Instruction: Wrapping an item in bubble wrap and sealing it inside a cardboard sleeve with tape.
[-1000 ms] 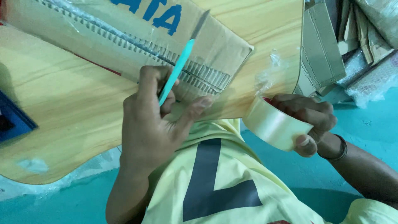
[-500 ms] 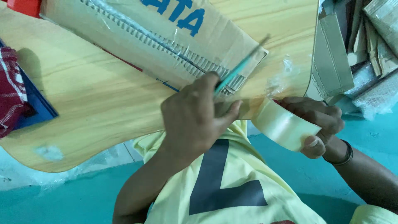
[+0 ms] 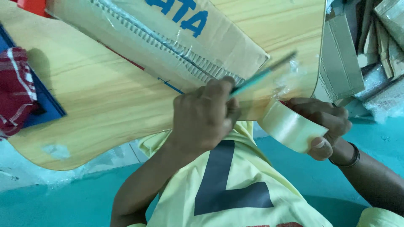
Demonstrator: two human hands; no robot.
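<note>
My left hand grips the teal cutter; right hand holds the tape roll taut, so I slice cleanly near the box.

One head-worn camera looks steeply down, close over the wooden table's near edge and the person's chest.

A flat brown box lay across the top of the wooden table. It had big blue letters on it, and its wavy cut edge faced the person. More brown boxes stood stacked at the right, past the table's edge. Beside them lay shiny wrapped packs.
</note>
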